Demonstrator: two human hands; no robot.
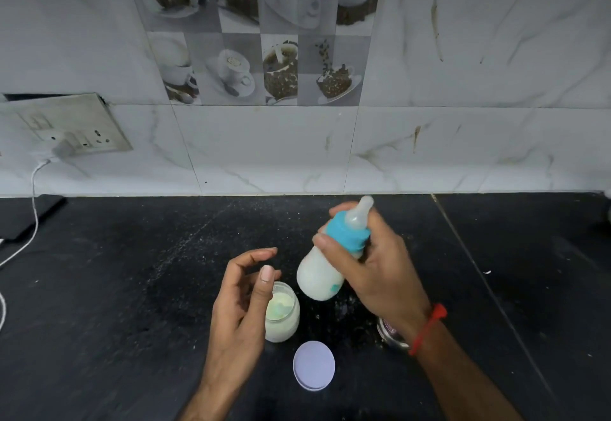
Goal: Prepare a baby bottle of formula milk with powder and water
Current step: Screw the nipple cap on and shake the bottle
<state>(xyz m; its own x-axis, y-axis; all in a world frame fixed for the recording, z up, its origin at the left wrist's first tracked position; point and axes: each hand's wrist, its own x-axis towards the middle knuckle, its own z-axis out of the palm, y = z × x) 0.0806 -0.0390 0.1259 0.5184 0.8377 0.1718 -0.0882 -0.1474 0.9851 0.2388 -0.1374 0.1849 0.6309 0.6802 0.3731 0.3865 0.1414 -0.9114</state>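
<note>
My right hand (380, 262) grips a baby bottle (322, 275) by its blue collar, holding it tilted above the black counter with the clear teat pointing up and away. The bottle is blurred and full of white milk. My left hand (241, 301) hovers open just left of it, fingers apart, holding nothing. Behind the left thumb stands an open glass jar of pale powder (284, 318) with a light green scoop inside. Its round white lid (314, 365) lies flat on the counter in front of the jar.
A small steel vessel (390, 334) sits partly hidden under my right wrist. Powder specks dot the black counter (132, 288). A wall socket (76, 130) with a plugged white cable (33, 222) is at the left, beside a dark flat object (26, 219).
</note>
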